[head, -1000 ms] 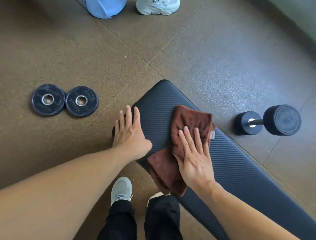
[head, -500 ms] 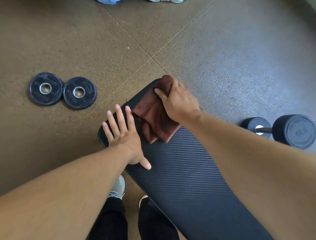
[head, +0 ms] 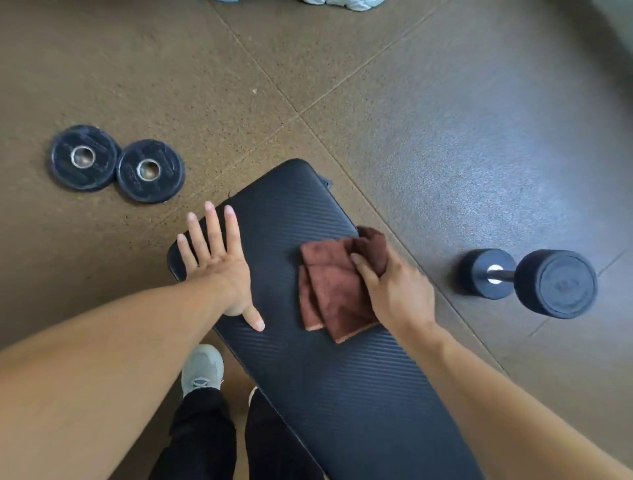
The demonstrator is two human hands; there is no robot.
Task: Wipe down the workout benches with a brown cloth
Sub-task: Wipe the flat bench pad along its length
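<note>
A black ribbed workout bench (head: 329, 383) runs from the middle of the view down to the lower right. A folded brown cloth (head: 330, 291) lies on its pad near the right edge. My right hand (head: 397, 294) grips the cloth's far corner, fingers curled around the fabric. My left hand (head: 219, 263) rests flat on the pad's left corner, fingers spread, holding nothing.
Two black weight plates (head: 116, 166) lie flat on the brown floor to the left. A black dumbbell (head: 531, 279) lies on the floor right of the bench. My grey shoe (head: 202, 370) and black trouser legs stand below the bench. Another person's pale shoe (head: 342, 4) shows at the top edge.
My right hand has dragged the cloth from the bench's far end back toward me and to the right edge. The left hand stays flat on the left corner.
</note>
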